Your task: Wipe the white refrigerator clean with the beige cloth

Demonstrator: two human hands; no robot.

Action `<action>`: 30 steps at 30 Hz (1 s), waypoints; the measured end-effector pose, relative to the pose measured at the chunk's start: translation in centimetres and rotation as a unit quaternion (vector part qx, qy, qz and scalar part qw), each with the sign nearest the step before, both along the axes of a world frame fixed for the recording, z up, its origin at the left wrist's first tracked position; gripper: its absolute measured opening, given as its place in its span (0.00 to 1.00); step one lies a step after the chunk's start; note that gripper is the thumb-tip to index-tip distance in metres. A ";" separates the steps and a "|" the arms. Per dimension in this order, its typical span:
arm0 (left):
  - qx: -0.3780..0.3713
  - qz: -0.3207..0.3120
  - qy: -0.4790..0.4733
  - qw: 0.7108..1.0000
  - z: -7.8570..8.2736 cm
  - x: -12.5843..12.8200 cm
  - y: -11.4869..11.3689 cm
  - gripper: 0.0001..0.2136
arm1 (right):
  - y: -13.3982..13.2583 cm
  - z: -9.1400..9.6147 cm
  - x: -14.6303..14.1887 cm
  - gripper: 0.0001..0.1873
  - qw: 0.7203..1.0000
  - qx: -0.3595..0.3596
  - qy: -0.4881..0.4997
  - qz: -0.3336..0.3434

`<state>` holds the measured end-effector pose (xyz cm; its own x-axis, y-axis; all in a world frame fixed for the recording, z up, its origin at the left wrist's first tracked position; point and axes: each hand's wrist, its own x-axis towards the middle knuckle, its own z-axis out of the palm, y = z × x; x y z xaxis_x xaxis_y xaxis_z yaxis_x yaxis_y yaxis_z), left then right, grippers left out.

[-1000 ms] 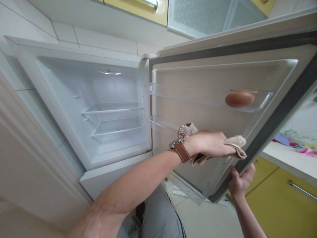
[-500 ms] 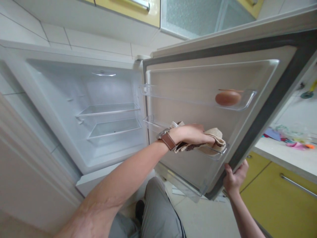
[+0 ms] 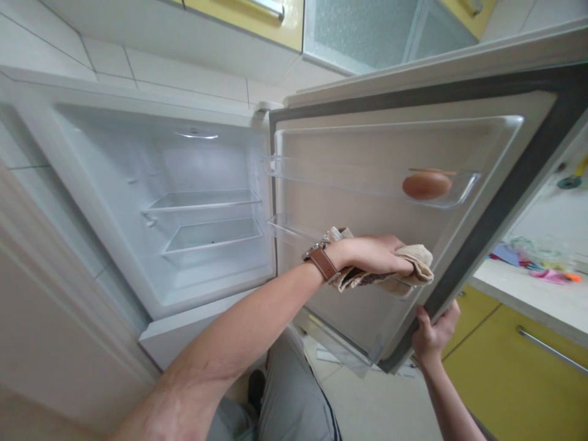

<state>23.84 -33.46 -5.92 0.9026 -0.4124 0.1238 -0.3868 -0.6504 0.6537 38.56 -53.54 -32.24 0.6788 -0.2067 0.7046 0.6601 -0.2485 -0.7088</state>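
Note:
The fridge door [image 3: 500, 202] stands wide open at my right. My left hand [image 3: 374, 254], with a brown-strapped watch on its wrist, presses a beige cloth [image 3: 416, 260] onto the rim of the middle clear door shelf [image 3: 294, 229], fingers closed over it. My right hand [image 3: 434, 334] grips the door's lower outer edge, fingers curled round the dark seal. On the upper door shelf [image 3: 321, 177] lies a single brown egg [image 3: 427, 185], near the right end.
The fridge interior [image 3: 202, 208] at the left has two clear shelves with nothing visible on them. Yellow cabinets [image 3: 514, 380] and a white counter [image 3: 546, 300] with small colourful items stand behind the door at the right. Yellow and frosted-glass wall cupboards hang above.
My left hand slid the cloth along the middle door shelf, leftward and then back a little to the right. My right hand kept its grip on the door edge.

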 end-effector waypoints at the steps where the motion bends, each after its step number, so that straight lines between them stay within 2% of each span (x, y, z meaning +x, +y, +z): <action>1: 0.007 0.013 0.002 1.000 0.1 0.0 0.0 0.09 | 0.0 0.0 -0.1 0.48 1.000 0.000 -0.004 -0.007; 5: 0.054 0.048 -0.001 0.997 0.3 -0.2 0.2 0.13 | 0.0 0.2 -0.3 0.48 1.000 -0.005 -0.014 -0.015; 11: 0.090 0.075 -0.013 0.993 0.5 -0.8 1.1 0.14 | -0.1 0.2 -0.1 0.49 1.000 -0.002 -0.013 -0.004; 14: 0.096 0.120 -0.013 0.988 0.3 -0.7 2.9 0.13 | 0.0 0.2 -0.1 0.49 1.000 0.001 -0.008 -0.005; 18: 0.081 0.205 -0.018 0.975 -0.3 -0.5 7.0 0.12 | 0.0 0.3 -0.3 0.48 1.000 0.000 0.002 -0.002; 21: 0.107 0.280 -0.048 0.953 -0.6 -0.5 10.0 0.13 | 0.1 0.4 -0.6 0.48 1.000 -0.002 0.004 -0.001; 24: 0.141 0.359 -0.089 0.918 -0.7 -0.6 11.7 0.14 | 0.2 0.4 -0.7 0.48 1.000 0.002 0.006 0.001; 28: 0.155 0.463 -0.132 0.863 -0.4 -0.8 11.4 0.16 | 0.3 0.5 -0.9 0.49 1.000 0.005 0.006 -0.002; 30: 0.166 0.491 -0.144 0.843 -0.2 -0.8 10.6 0.17 | 0.4 0.6 -0.9 0.48 1.000 0.005 0.004 -0.001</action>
